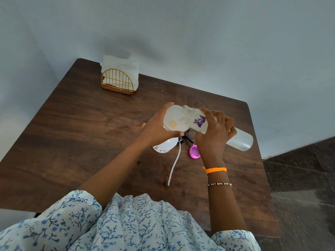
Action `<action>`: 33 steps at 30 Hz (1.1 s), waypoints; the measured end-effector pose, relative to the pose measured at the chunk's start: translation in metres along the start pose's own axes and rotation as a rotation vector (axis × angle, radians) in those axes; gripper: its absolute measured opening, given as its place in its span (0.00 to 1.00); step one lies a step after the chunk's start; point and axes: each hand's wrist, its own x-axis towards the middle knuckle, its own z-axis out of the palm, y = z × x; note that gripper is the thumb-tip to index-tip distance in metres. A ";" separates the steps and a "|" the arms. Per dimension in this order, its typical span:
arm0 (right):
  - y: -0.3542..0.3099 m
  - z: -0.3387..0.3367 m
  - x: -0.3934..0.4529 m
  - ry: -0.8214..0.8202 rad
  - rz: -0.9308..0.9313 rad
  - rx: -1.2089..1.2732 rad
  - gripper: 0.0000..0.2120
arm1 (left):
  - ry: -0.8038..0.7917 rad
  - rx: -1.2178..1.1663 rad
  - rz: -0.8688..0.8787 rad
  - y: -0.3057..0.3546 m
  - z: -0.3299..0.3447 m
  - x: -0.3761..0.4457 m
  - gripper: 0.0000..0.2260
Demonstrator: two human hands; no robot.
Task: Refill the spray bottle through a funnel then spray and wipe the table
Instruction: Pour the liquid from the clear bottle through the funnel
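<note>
My left hand (155, 129) grips a translucent white funnel (172, 117) by its rim, above the middle of the wooden table (81, 124). Beneath that hand shows part of the white spray bottle (165, 146). My right hand (215, 134) holds a long clear bottle (239, 141) with a purple label, tilted so its open threaded mouth hangs over the funnel's bowl. The black spray head (183, 139) with its white dip tube (174, 164) lies on the table between my hands. A pink cap (194, 152) lies beside my right wrist.
A gold wire napkin holder (117, 81) with white napkins stands at the table's far left corner, near the wall. The table's right edge borders a dark stone floor (304, 178).
</note>
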 end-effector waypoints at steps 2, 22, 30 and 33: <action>0.000 0.000 0.000 -0.006 0.002 -0.005 0.30 | -0.004 0.003 -0.005 -0.001 0.000 0.000 0.40; -0.003 -0.002 -0.001 -0.018 -0.002 -0.029 0.30 | -0.003 -0.039 0.019 0.001 -0.001 -0.002 0.39; -0.002 -0.003 -0.001 -0.012 -0.004 -0.018 0.29 | -0.009 -0.040 0.022 0.004 -0.002 -0.003 0.38; -0.002 -0.003 0.000 -0.010 -0.016 -0.026 0.29 | -0.012 -0.033 0.030 0.004 -0.002 -0.003 0.38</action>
